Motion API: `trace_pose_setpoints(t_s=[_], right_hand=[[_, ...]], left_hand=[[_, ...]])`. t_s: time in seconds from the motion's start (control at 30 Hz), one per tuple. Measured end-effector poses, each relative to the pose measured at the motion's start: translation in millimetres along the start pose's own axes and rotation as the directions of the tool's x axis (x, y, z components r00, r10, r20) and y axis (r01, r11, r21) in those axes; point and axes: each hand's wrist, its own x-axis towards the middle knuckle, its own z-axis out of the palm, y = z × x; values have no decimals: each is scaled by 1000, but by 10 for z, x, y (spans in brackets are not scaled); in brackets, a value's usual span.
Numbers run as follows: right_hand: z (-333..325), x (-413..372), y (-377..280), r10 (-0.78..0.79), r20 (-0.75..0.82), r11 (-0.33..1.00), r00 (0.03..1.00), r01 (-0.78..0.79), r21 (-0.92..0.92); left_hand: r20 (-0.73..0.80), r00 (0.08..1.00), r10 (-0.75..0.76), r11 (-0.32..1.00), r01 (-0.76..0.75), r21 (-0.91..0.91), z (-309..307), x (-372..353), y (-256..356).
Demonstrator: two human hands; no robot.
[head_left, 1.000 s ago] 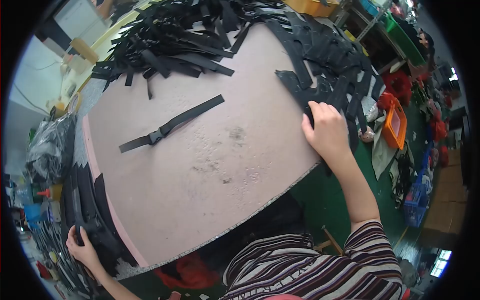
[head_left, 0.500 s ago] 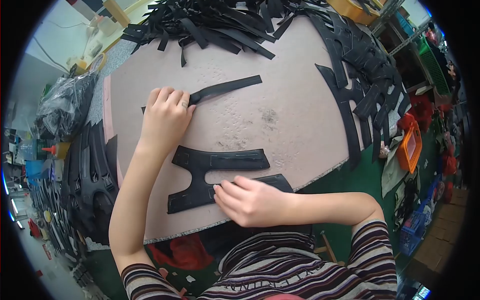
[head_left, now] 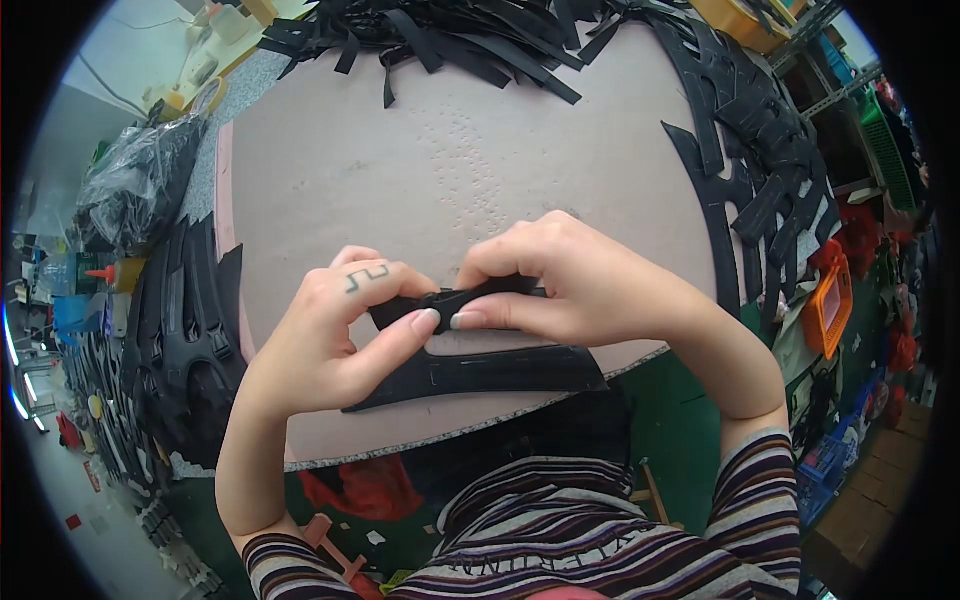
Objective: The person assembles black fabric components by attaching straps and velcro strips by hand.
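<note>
My left hand and my right hand meet over the near part of the pink-topped table. Both thumbs and forefingers pinch a black webbing strap, whose ends are partly hidden by the fingers. Directly beneath lies a black padded panel with a cutout; its near arm shows plainly, while the hands and strap cover much of its far arm.
Loose black straps are heaped along the far edge. More cut black panels pile up at the right. Finished-looking pieces with buckles hang at the left, near a red-tipped bottle. An orange basket stands at the right.
My left hand has brought the strap from the far left of the table down to the panel. The right hand has lifted off the panel's near arm and now grips the strap too.
</note>
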Motion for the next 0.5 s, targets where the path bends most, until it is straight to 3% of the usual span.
trace_pose_setpoints(t_s=[0.07, 0.17, 0.27, 0.37, 0.5], right_hand=[[14, -33, -62, 82, 63, 986, 995, -90, 139], [4, -31, -121, 168, 148, 972, 975, -188, 140], [122, -65, -42, 72, 35, 972, 997, -78, 220], [142, -95, -99, 81, 64, 975, 995, -93, 201], [182, -139, -185, 185, 83, 930, 979, -202, 309]], left_hand=[[24, 999, -27, 996, 28, -82, -1, -36, 47], [-17, 998, 53, 999, -53, -2, 49, -81, 60], [4, 999, 41, 999, -41, -2, 23, -111, 112], [3, 999, 37, 996, -37, -78, 49, -163, 105], [37, 999, -20, 987, 26, -157, 45, -210, 102]])
